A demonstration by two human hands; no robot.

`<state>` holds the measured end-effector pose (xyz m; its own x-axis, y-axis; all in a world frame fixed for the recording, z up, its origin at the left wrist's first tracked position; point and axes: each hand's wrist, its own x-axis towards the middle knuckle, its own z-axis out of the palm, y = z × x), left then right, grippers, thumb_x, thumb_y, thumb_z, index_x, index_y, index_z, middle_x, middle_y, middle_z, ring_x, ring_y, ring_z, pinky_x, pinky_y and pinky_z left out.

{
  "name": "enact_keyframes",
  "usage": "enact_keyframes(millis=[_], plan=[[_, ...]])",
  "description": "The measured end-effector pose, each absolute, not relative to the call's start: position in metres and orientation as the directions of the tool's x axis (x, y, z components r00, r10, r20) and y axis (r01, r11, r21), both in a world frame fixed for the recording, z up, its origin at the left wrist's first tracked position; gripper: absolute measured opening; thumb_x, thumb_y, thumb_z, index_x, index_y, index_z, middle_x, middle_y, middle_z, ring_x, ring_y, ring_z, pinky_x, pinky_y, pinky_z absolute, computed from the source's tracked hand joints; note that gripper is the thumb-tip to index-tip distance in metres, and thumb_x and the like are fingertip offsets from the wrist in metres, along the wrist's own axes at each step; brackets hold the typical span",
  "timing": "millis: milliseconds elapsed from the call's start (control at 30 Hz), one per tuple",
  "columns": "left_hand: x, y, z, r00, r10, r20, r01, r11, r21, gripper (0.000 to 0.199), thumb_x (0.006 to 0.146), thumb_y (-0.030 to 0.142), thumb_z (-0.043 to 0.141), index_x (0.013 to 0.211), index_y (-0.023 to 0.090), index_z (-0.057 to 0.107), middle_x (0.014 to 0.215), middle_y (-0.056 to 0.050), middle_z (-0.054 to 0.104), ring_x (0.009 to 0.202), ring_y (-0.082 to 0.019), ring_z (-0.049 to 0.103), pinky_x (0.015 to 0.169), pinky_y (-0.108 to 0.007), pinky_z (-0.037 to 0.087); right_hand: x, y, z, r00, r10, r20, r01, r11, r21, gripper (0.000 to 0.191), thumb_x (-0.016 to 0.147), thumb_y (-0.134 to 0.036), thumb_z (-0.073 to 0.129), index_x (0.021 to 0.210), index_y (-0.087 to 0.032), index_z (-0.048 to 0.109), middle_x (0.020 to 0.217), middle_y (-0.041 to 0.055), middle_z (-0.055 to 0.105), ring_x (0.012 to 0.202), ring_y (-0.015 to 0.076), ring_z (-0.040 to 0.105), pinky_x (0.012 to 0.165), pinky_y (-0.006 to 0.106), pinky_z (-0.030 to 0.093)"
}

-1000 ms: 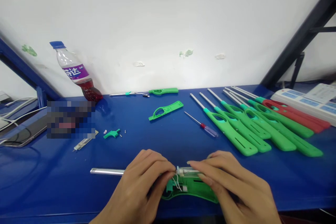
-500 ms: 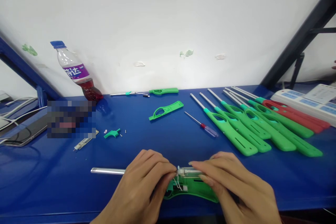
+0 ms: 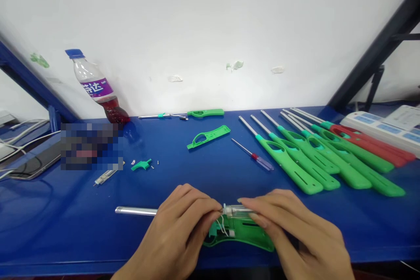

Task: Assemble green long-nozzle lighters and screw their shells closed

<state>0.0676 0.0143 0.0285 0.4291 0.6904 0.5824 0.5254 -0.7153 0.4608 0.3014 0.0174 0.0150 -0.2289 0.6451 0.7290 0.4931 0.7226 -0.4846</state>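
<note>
My right hand (image 3: 295,227) holds a clear plastic fuel tank (image 3: 239,211) between thumb and fingers, lying level. At the tank's left end, my left hand (image 3: 183,223) pinches something small at the nozzle, mostly hidden by the fingertips. Just beneath both hands is an opened green lighter half-shell (image 3: 251,235). Inside it show a teal trigger (image 3: 214,229) and thin white wires (image 3: 223,226) near the tank's nozzle end. A silver lighter tube (image 3: 136,211) sticks out leftward from behind my left hand.
Assembled green lighters (image 3: 292,168) and red ones (image 3: 377,144) lie at right, beside a screwdriver (image 3: 262,162). Further back are a green shell half (image 3: 210,136) and an opened lighter (image 3: 206,113). At left: a loose teal trigger (image 3: 141,165), another clear tank (image 3: 108,175), a drink bottle (image 3: 98,89).
The view has shifted slightly. Both hands keep their holds on the tank and its nozzle end, and hardly move.
</note>
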Motion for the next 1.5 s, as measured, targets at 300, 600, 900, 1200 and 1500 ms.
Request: enact_keyframes(millis=[300,600,900,1200,1500], plan=[[0.068,0.016,0.025,0.43,0.717,0.549,0.565,-0.688,0.456,0.018,0.106,0.005,0.056,0.11,0.02,0.064,0.095,0.001,0.071,0.085,-0.016,0.06,0.08,-0.031,0.048,0.299,0.014,0.009,-0.127,0.739,0.662,0.362,0.655,-0.663,0.021,0.095,-0.022,0.078,0.113,-0.033,0.074,0.101,-0.0078,0.083,0.085,0.0131,0.079,0.08,0.015,0.063],[0.071,0.018,0.025,0.509,0.677,0.532,0.597,-0.723,0.349,0.019,0.112,0.011,0.047,0.111,0.02,0.064,0.095,-0.001,0.069,0.085,-0.018,0.058,0.08,-0.033,0.049,0.296,0.017,0.015,-0.214,0.672,0.709,0.316,0.735,-0.6,0.02,0.092,-0.012,0.08,0.109,-0.022,0.077,0.094,0.0006,0.079,0.079,0.0141,0.075,0.074,0.02,0.063],[0.067,0.017,0.021,0.493,0.66,0.567,0.593,-0.732,0.335,0.021,0.11,0.007,0.051,0.122,0.018,0.065,0.103,-0.002,0.071,0.091,-0.018,0.059,0.086,-0.033,0.049,0.298,0.016,0.015,-0.134,0.734,0.666,0.374,0.66,-0.652,0.015,0.093,-0.017,0.079,0.104,-0.027,0.075,0.092,-0.0035,0.08,0.08,0.0127,0.076,0.074,0.018,0.062],[0.069,0.016,0.026,0.43,0.662,0.613,0.595,-0.719,0.359,0.016,0.107,0.007,0.056,0.112,0.018,0.067,0.095,-0.001,0.073,0.088,-0.017,0.06,0.083,-0.03,0.05,0.303,0.016,0.01,-0.14,0.812,0.567,0.449,0.563,-0.694,0.023,0.097,-0.021,0.074,0.113,-0.036,0.075,0.104,-0.0084,0.083,0.089,0.0122,0.08,0.081,0.014,0.062],[0.068,0.015,0.029,0.455,0.641,0.618,0.564,-0.745,0.356,0.02,0.105,0.004,0.056,0.112,0.017,0.07,0.095,-0.004,0.073,0.087,-0.019,0.06,0.079,-0.032,0.052,0.311,0.019,0.009,-0.228,0.816,0.53,0.487,0.568,-0.664,0.018,0.097,-0.021,0.074,0.109,-0.033,0.081,0.099,-0.0055,0.084,0.085,0.0151,0.082,0.079,0.019,0.064]])
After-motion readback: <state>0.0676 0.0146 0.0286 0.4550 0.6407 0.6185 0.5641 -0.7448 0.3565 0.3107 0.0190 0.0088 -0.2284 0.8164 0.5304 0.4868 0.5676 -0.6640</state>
